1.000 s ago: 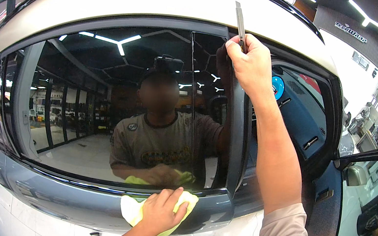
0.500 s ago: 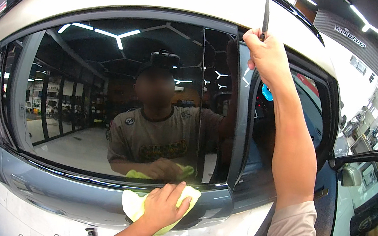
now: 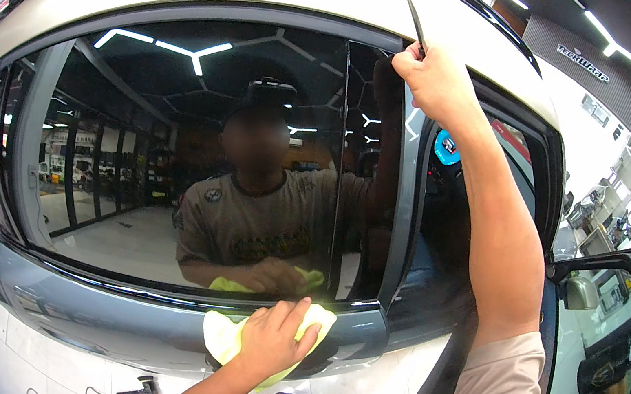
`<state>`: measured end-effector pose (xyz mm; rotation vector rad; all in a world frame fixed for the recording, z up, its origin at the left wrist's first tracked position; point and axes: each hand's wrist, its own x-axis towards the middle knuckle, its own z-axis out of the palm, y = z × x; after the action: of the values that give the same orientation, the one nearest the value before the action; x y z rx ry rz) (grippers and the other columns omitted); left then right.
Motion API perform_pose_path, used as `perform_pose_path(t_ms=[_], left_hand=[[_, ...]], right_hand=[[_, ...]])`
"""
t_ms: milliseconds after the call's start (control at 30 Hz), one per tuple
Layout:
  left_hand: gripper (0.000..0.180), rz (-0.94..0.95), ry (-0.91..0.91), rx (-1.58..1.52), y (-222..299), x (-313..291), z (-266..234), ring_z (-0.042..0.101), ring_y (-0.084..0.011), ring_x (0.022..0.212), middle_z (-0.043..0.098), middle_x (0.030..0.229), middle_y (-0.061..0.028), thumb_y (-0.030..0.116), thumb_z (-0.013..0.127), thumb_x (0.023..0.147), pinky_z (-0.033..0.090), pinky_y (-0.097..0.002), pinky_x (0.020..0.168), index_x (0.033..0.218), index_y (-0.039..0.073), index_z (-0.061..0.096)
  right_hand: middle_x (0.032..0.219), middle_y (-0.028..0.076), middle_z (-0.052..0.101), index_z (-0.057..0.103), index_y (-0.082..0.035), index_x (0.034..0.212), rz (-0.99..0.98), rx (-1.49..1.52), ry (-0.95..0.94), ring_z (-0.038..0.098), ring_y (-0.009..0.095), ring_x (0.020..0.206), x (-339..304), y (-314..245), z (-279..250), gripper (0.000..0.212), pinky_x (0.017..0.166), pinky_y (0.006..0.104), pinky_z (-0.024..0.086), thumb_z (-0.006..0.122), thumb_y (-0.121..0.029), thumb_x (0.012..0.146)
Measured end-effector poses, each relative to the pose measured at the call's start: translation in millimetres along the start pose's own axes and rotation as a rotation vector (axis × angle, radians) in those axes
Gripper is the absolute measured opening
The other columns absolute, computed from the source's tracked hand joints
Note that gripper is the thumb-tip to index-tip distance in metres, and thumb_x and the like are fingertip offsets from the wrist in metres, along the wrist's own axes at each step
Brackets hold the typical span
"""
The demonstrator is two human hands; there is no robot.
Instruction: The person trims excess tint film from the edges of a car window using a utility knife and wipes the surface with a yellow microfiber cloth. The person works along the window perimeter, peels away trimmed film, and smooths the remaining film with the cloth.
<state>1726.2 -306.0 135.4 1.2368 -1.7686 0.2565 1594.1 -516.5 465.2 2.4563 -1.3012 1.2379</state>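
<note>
My left hand (image 3: 278, 340) presses a bright yellow-green cloth (image 3: 223, 337) against the blue-grey car door, just under the lower edge of the dark side window (image 3: 126, 192). The fingers bend over the cloth and bunch it. Up at the window's top right corner, my right hand (image 3: 438, 84) is closed around a slim black tool (image 3: 414, 21). Its thin tip sticks out above the fist and leans to the left in front of the pale roof. What kind of tool it is cannot be made out. The fist is beside the door frame's upper edge.
On the right, the front door (image 3: 601, 325) stands swung outward, with a front door opening (image 3: 478, 214) beside the window frame. A black corded power tool (image 3: 138, 390) lies on the white floor at lower left. The dark glass mirrors the room and me.
My right hand has shifted slightly left and down, and the black tool has tipped from nearly upright to leaning left. My left hand and the cloth have barely moved.
</note>
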Motion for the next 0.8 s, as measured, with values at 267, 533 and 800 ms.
perform_pose_path(t_ms=[267, 533, 800], left_hand=[[0.043, 0.001, -0.002, -0.016, -2, -1, 1, 0.061, -0.0219, 0.067, 0.065, 0.088, -0.0072, 0.027, 0.079, 0.079, 0.048, -0.0336, 0.061, 0.113, 0.002, 0.070], [0.044, 0.005, 0.006, -0.030, -2, -1, 0, 0.060, -0.0221, 0.068, 0.065, 0.088, -0.0076, 0.027, 0.079, 0.079, 0.047, -0.0337, 0.061, 0.114, 0.002, 0.070], [0.045, 0.001, -0.016, -0.057, -1, -8, -1, 0.061, -0.0226, 0.068, 0.065, 0.090, -0.0081, 0.029, 0.079, 0.080, 0.047, -0.0342, 0.061, 0.114, 0.002, 0.070]], right_hand=[[0.074, 0.003, 0.054, 0.055, 0.001, 0.098, 0.087, 0.565, -0.045, 0.049, 0.009, 0.050, -11, 12, -7, 0.023, 0.041, 0.0264, 0.042, 0.066, -0.015, 0.085], [0.064, 0.007, 0.054, 0.060, 0.002, 0.094, 0.083, 0.208, -0.008, 0.052, 0.011, 0.053, 1, -5, -6, 0.021, 0.048, 0.0292, 0.044, 0.066, -0.016, 0.084], [0.088, 0.031, 0.069, 0.071, 0.009, 0.091, 0.018, -0.228, 0.130, 0.071, 0.044, 0.090, -7, -26, 10, 0.033, 0.087, 0.0454, 0.055, 0.064, -0.023, 0.085]])
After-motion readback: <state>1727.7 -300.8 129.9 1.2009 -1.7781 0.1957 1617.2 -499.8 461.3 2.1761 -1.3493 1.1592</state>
